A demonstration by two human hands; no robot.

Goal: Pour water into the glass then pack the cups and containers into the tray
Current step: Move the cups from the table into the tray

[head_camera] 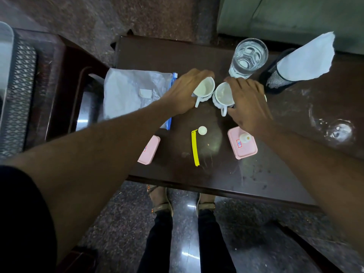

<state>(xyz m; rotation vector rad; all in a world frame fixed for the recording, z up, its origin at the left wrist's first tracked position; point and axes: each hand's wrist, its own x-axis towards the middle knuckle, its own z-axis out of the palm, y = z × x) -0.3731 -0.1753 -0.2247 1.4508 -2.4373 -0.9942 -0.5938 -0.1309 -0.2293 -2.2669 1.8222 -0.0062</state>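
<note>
Two white cups stand side by side in the middle of the dark brown table [216,174]. My left hand [183,91] grips the left cup [204,88], which is tilted. The right cup [223,95] sits upright under my right hand [248,103], whose fingers close around its rim. A clear glass [248,58] filled with water stands just behind the cups. Near the front of the table lie two pink containers: the left one [148,149] partly under my forearm, the right one [243,143] with a small white bottle on its lid.
A plastic zip bag [134,93] lies at the table's left. A yellow strip [195,148] and a white cap [202,130] rest in front of the cups. A black mesh holder [277,79] with white paper stands at the right. A dark mesh tray [19,95] sits far left.
</note>
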